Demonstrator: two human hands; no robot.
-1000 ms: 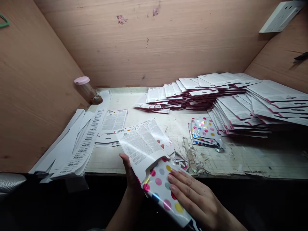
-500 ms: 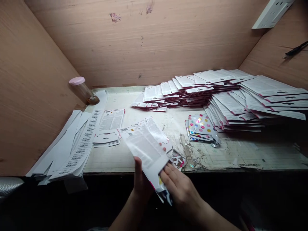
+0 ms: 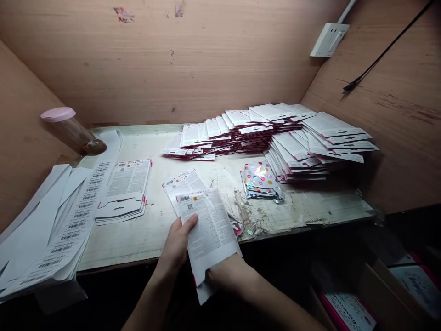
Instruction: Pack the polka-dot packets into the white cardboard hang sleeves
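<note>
My left hand (image 3: 176, 244) grips a white printed card envelope (image 3: 208, 230) by its left side, thumb pressed on the printed face. The envelope is tilted, with its lower end towards me. My right hand (image 3: 232, 275) reaches into the open lower end; its fingers are hidden inside, so what they hold does not show. Just behind, another printed envelope (image 3: 179, 180) lies on the table, partly covered. To the right is a small pile of shiny dotted foil packets (image 3: 261, 175).
A long heap of filled-looking envelopes (image 3: 223, 131) runs along the back right. At left are a neat stack of flat envelopes (image 3: 127, 184), barcode label sheets (image 3: 76, 225) and a pink-lidded jar (image 3: 72, 128). Below right sit boxes with printed packs (image 3: 349, 308). The worn table edge (image 3: 292, 227) drops off in front.
My right hand has pushed deeper into the envelope, and the foil seen at its mouth is now out of sight. The left thumb has moved onto the envelope's face. My view has turned right.
</note>
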